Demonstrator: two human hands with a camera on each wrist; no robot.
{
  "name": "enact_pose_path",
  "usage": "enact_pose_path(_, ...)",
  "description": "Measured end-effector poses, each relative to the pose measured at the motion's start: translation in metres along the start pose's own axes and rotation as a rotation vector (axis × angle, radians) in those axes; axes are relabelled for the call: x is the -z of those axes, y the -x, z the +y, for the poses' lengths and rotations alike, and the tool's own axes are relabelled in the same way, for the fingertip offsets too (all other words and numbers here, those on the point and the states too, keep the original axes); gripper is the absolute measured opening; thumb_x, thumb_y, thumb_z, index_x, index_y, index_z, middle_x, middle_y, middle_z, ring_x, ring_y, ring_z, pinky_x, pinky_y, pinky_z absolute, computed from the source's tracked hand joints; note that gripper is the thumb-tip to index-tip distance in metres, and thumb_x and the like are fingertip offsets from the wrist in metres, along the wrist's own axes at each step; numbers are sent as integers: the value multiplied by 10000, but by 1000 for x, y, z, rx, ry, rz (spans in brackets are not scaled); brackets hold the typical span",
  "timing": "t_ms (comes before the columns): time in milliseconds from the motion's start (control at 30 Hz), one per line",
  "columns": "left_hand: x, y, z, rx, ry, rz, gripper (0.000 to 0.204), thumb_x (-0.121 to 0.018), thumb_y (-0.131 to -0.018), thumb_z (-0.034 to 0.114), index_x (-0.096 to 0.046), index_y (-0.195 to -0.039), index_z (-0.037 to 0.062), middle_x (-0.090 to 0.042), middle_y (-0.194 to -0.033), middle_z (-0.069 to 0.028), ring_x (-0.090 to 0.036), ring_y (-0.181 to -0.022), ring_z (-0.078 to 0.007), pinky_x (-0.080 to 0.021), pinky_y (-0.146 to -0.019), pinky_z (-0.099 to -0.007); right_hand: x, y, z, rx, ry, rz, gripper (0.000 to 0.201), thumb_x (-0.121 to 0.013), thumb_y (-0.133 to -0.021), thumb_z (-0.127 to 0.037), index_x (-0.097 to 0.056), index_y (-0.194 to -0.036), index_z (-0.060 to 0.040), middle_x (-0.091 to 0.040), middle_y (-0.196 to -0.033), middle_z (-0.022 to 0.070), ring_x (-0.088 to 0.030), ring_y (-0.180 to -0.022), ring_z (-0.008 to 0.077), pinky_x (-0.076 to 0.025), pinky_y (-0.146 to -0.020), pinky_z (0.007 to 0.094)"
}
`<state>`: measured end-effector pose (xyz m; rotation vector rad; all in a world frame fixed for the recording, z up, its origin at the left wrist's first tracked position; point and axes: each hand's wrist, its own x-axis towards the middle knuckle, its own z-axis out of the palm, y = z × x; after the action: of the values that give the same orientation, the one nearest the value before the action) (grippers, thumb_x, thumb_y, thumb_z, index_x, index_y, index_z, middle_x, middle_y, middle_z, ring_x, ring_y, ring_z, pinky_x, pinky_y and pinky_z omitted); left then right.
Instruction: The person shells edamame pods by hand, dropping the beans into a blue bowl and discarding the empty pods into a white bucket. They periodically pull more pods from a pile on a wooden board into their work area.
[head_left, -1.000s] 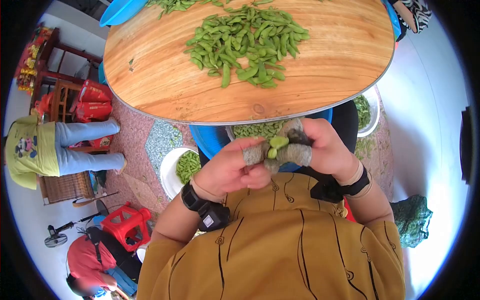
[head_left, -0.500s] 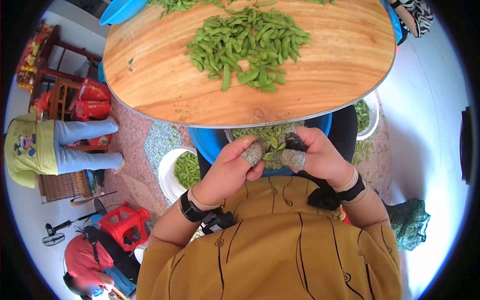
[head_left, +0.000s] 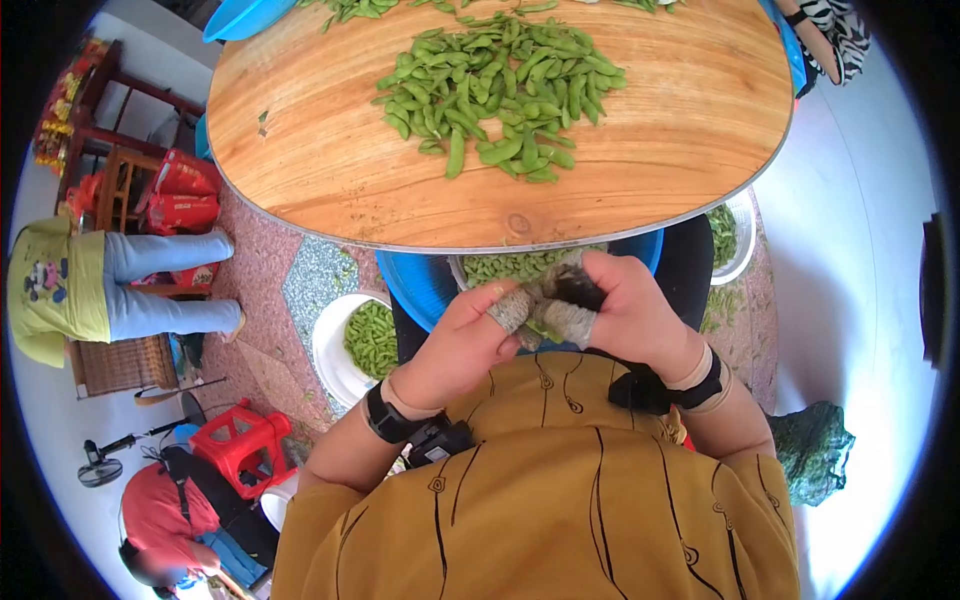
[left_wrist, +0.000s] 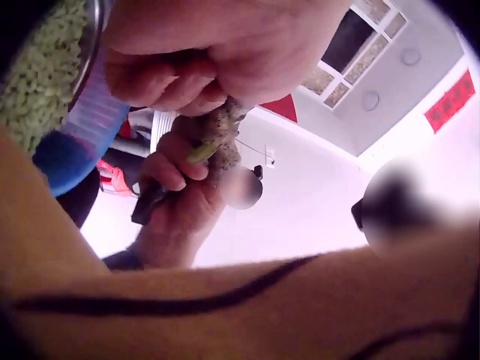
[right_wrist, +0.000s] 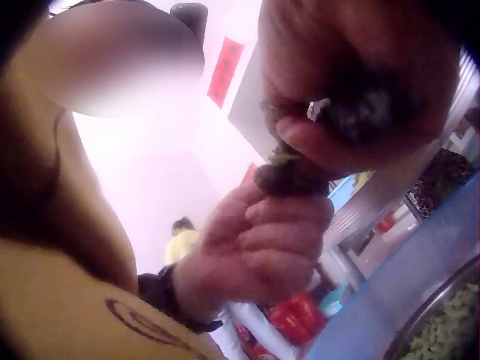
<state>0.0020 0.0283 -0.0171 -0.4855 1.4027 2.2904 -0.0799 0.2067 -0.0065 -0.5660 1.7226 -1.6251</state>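
Below the table edge, in the head view, my left hand (head_left: 450, 350) and right hand (head_left: 645, 310) meet with their fingertips together. Grey wrapping covers the thumbs and some fingers; a dark piece sits on the right hand's fingers. Between the tips both hands pinch a green soybean pod (left_wrist: 201, 153), mostly hidden by the fingers. The left hand's other fingers are curled in the right wrist view. Just beyond the hands is a metal-rimmed bowl of shelled green beans (head_left: 515, 267), inside a blue basin (head_left: 408, 292).
On the wooden table (head_left: 320, 180) lies a pile of soybean pods (head_left: 500, 85). A white tub (head_left: 330, 345) of pods stands at the left, a white basket (head_left: 745, 235) at the right. Two people, one standing in a yellow top (head_left: 60, 285), and a red stool (head_left: 235, 450) are at the left.
The hands have drawn closer together and the fingers have closed over the pod, which showed bright green a second ago. The pile on the table looks the same.
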Motion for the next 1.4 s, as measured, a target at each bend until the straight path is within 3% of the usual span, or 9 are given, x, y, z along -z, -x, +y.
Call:
enact_pose_path(67,12,3,-2,-137,-273,2,215,-500,-968,224,-608,-971,39,-471,-650,37,-390,-553,-60,-305,-497,-224,0,-3,4,163,125,17,201,-686,-830,-146,-628,-953,2,-620,-716,47,-617,-651,170,-483,-583,305)
enact_pose_path(133,27,13,1,-272,-548,6,215,-516,-963,229,-607,-977,35,-475,-643,30,-412,-557,-72,-321,-494,-239,2,-7,5,352,803,60,182,-690,-794,-151,-612,-865,-3,-611,-707,136,-617,-659,309,-489,-594,376)
enact_pose_path(233,53,36,9,-335,-872,103,168,-585,-899,178,-597,-911,11,-550,-678,-88,-552,-611,-179,-447,-557,-332,7,-10,-2,359,749,120,191,-695,-771,-169,-591,-811,-14,-589,-703,185,-591,-679,389,-482,-605,427)
enact_pose_path(300,68,51,12,-165,-1711,371,198,-653,-846,204,-605,-869,13,-608,-738,-143,-627,-678,-265,-476,-575,-376,11,-13,-15,247,642,280,211,-695,-791,-179,-579,-834,-8,-612,-703,189,-605,-660,390,-481,-576,425)
enact_pose_path(400,85,60,2,-159,-1810,656,230,-704,-801,233,-606,-818,25,-621,-756,-170,-636,-730,-328,-482,-583,-415,19,-38,-21,310,669,537,238,-698,-794,-176,-559,-859,6,-616,-711,210,-607,-657,402,-481,-566,427)
enact_pose_path(533,54,51,23,-300,-1361,459,212,-659,-799,154,-636,-958,15,-650,-841,-169,-634,-734,-342,-512,-669,-371,20,-58,-20,256,766,548,238,-700,-785,-146,-540,-866,10,-624,-737,210,-612,-678,398,-483,-576,426)
enact_pose_path(667,30,18,23,-522,-1028,174,187,-543,-890,82,-625,-1040,6,-664,-834,-77,-636,-704,-159,-499,-648,-251,14,-45,-17,294,642,535,212,-703,-768,-105,-567,-893,-1,-622,-729,185,-621,-671,364,-494,-584,391)
enact_pose_path(867,-16,-18,39,-217,-266,78,223,-446,-955,100,-591,-1085,-8,-660,-870,-51,-614,-668,-106,-482,-604,-230,-4,-13,-19,423,608,465,230,-705,-754,-39,-628,-970,-30,-662,-816,118,-667,-721,243,-521,-637,319)
enact_pose_path(1400,-8,-15,42,-394,-582,154,294,-361,-806,-82,-586,-976,0,-573,-744,-7,-494,-588,-68,-413,-542,-213,13,8,-34,119,305,132,312,-566,-805,-18,-552,-1114,23,-651,-891,170,-642,-794,342,-510,-710,337)
